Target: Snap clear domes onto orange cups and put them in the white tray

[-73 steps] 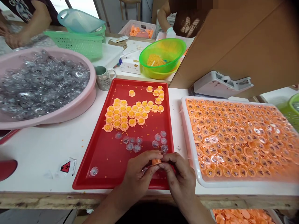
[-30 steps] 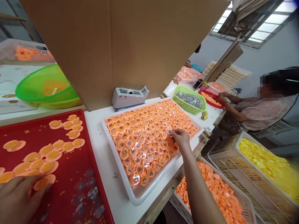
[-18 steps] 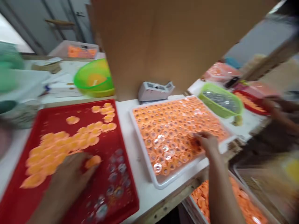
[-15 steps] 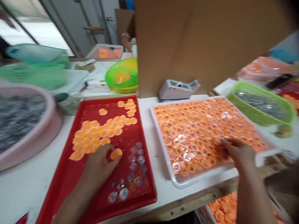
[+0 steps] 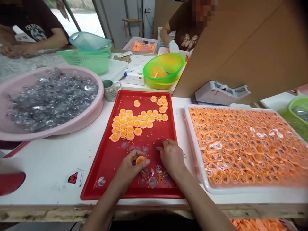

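Note:
My left hand (image 5: 130,169) is over the red plastic tray (image 5: 101,163), its fingers holding a small orange cap (image 5: 140,159). My right hand (image 5: 172,157) rests on the tray with its fingers curled, holding nothing I can see. It is nearest to a few clear plastic domes (image 5: 152,182) scattered between my hands. Farther up the tray lies a cluster of several orange caps filled with yellow (image 5: 130,123). To the right, a white tray (image 5: 199,166) holds rows of orange caps with clear domes.
A pink basin (image 5: 97,99) of clear domes sits left, with a mug (image 5: 111,90) beside it. Behind stand a green bowl (image 5: 164,67) and a tape dispenser (image 5: 221,91). A cardboard sheet (image 5: 240,54) stands upright on the right. Co-workers (image 5: 185,29) work at the back.
My view has swung back left from the white tray to the red tray. My right hand has returned from the white tray, and my left hand now holds an orange cap.

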`<state>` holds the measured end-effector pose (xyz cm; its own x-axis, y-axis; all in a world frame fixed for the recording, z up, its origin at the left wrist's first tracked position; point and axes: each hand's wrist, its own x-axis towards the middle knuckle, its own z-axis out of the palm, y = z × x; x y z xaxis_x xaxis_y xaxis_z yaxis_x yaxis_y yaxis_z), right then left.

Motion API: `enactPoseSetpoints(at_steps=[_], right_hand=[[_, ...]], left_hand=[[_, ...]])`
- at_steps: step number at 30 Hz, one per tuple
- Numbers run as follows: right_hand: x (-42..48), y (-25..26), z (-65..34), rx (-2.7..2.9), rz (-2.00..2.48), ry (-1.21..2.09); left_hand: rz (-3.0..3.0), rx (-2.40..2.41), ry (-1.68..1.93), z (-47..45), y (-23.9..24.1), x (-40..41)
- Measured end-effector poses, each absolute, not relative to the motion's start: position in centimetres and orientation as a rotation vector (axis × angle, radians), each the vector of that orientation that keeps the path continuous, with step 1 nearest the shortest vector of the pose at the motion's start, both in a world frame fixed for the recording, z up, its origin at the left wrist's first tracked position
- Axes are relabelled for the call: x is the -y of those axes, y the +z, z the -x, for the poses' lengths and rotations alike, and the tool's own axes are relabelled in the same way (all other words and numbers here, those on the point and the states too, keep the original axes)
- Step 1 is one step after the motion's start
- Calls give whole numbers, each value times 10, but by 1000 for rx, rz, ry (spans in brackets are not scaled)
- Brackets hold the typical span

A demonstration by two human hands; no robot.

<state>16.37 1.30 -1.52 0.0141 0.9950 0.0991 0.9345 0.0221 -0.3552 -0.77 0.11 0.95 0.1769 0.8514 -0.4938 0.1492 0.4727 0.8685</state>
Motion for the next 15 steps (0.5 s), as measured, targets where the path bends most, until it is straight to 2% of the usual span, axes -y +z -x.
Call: enactPoseSetpoints(at_steps=[7,15], right_hand=[[-14,-35,-173,2013,1949,312],[-5,-37,-169,1933,1963,373]], left_hand=[[-702,-1189,717,22,4,8],[-735,-1145,694,10,-2,6]])
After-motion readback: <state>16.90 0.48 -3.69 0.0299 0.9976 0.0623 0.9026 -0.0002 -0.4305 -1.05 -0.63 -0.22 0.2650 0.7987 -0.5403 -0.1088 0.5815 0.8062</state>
